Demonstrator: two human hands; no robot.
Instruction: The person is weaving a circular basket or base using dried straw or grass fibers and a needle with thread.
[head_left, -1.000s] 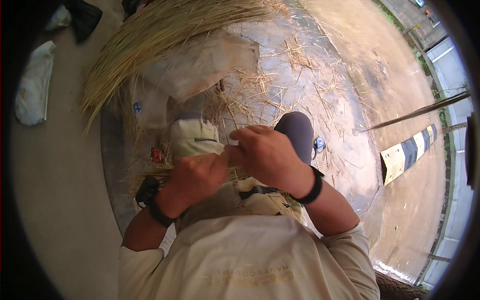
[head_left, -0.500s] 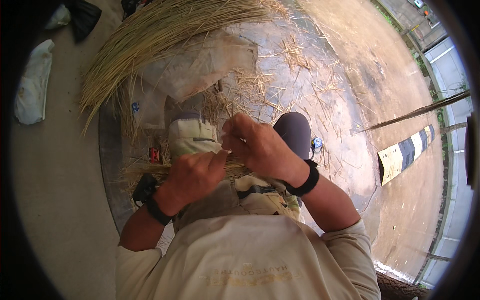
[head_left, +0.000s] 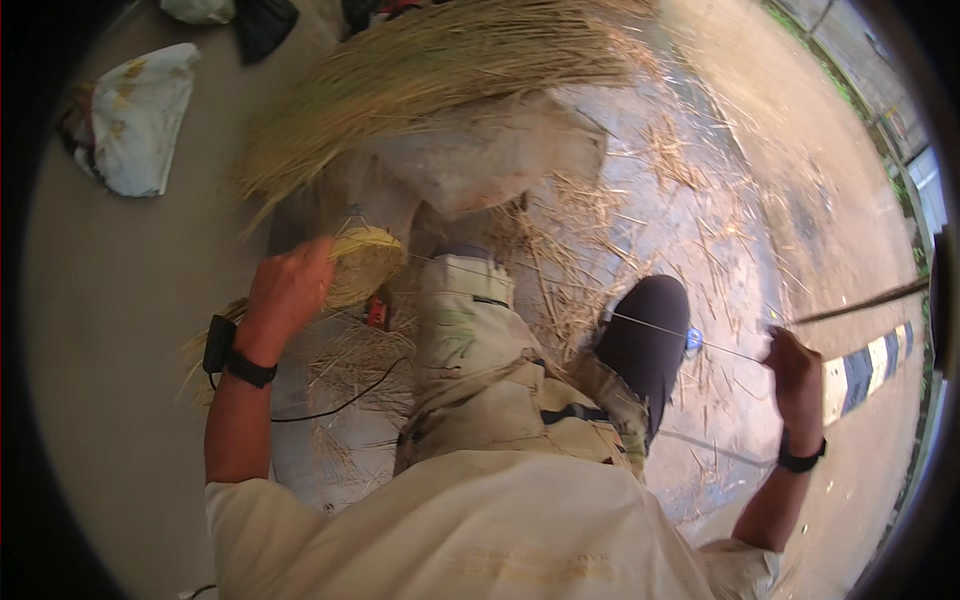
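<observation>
My left hand (head_left: 290, 292) is closed around a bundle of straw (head_left: 368, 268), whose yellowish, rounded end shows beside the fingers. Loose stalks of it stick out below my wrist. From this end a thin thread (head_left: 660, 327) runs taut across both my knees to the right. Far out to the right, my right hand (head_left: 792, 380) is closed on the thread's other end; what else its fingers may hold is too blurred to make out.
A large heap of long straw (head_left: 440, 85) lies ahead, beside a crumpled sheet (head_left: 500, 160). Straw scraps litter the ground. A small red object (head_left: 376, 312), a black cable (head_left: 345, 405) and a blue round item (head_left: 694, 339) lie near my legs. A striped kerb block (head_left: 865, 375) stands right; a white sack (head_left: 145, 120), left.
My hands were together over my lap and are now wide apart. My right hand has swung far right, drawing the thread out; my left has moved left with the straw bundle.
</observation>
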